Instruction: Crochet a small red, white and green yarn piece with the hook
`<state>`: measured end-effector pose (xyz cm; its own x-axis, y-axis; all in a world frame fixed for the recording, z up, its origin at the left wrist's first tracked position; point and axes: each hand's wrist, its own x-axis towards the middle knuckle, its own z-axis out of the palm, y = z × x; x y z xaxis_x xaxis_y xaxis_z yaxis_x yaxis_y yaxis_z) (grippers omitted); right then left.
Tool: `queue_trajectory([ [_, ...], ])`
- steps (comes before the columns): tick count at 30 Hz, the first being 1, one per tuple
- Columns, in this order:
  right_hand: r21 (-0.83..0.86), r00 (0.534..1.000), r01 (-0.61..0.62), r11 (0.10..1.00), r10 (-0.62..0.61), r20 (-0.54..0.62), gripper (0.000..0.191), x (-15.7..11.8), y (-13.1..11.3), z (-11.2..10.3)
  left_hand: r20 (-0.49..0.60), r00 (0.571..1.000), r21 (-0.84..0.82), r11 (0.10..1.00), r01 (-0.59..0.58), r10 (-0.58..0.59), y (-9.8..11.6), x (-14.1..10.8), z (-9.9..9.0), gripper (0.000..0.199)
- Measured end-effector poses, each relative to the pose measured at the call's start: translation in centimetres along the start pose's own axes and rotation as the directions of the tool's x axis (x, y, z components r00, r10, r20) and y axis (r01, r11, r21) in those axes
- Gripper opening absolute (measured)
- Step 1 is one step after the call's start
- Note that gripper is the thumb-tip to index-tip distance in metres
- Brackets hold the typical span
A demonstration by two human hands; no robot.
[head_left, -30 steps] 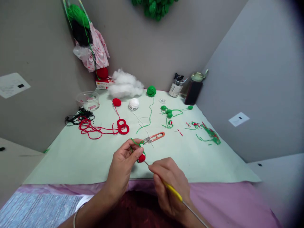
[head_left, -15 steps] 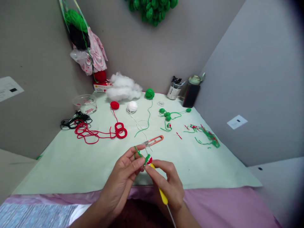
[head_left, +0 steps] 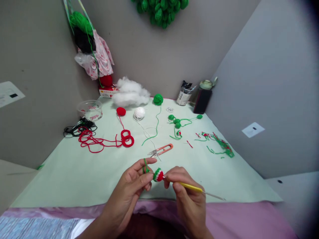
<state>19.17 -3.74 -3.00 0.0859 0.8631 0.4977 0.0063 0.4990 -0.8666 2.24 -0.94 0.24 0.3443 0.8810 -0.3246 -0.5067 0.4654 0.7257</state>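
Observation:
Between thumb and fingers, my left hand point(head_left: 133, 186) pinches a small crocheted piece point(head_left: 158, 175) in green, white and red. Green yarn point(head_left: 145, 166) loops over the left fingers, and the index finger is stretched out. My right hand point(head_left: 188, 191) grips a crochet hook point(head_left: 190, 187) by its yellow handle. The hook's metal tip points left at the red side of the piece; whether it is inside a stitch I cannot tell. Just beyond my hands lie orange-handled thread snips point(head_left: 163, 150).
Red point(head_left: 121, 111), white point(head_left: 139, 113) and green point(head_left: 158, 99) yarn balls sit behind, near white stuffing point(head_left: 131, 93). Tangled red cord point(head_left: 92, 139) and a clear tub point(head_left: 90, 110) are left. Green crocheted pieces point(head_left: 176, 121), yarn scraps point(head_left: 225, 147) and a phone point(head_left: 202, 101) are right.
My right hand has moved right and turned, so the hook now lies nearly level instead of pointing steeply down. More of the piece's red side shows. The view has shifted slightly.

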Motion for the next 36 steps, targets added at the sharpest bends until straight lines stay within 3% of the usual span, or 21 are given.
queue_trajectory([
  [6,0.025,1.0,-0.029,0.999,0.028,0.013,0.019,0.1,0.0,-0.1,0.014,0.999,0.097,0.995,-0.032,0.031,-0.1,-0.2,-0.2,0.039],
  [11,0.154,0.992,-0.124,0.98,0.117,0.055,0.02,0.3,0.0,-0.3,0.064,0.998,0.121,0.993,-0.017,0.009,-0.1,-0.2,-0.2,0.043],
  [18,0.221,0.987,-0.158,0.962,0.149,0.059,0.019,-0.1,-0.1,-0.5,0.079,0.996,0.126,0.991,-0.053,0.043,0.0,-0.5,-0.4,0.045],
  [21,0.278,0.978,-0.211,0.937,0.202,0.061,0.019,0.0,-0.2,-0.2,0.125,0.992,0.128,0.991,-0.034,0.018,-0.3,-0.3,-0.5,0.059],
  [24,0.391,0.955,-0.292,0.873,0.286,0.075,0.017,0.4,-0.5,0.4,0.19,0.981,0.15,0.989,0.011,-0.039,-0.6,0.0,-0.9,0.086],
  [29,0.554,0.894,-0.425,0.716,0.43,0.13,0.018,0.7,-0.8,1.4,0.224,0.974,0.126,0.992,0.0,-0.028,-0.7,0.4,-1.3,0.103],
  [33,0.617,0.822,-0.507,0.602,0.553,0.136,0.02,0.5,-0.9,1.4,0.215,0.976,0.123,0.992,0.004,-0.031,-0.4,0.2,-1.0,0.102],
  [36,0.626,0.799,-0.518,0.583,0.592,0.109,0.022,0.6,-0.9,1.1,0.212,0.975,0.106,0.994,0.036,-0.058,0.0,0.0,-0.8,0.092],
])
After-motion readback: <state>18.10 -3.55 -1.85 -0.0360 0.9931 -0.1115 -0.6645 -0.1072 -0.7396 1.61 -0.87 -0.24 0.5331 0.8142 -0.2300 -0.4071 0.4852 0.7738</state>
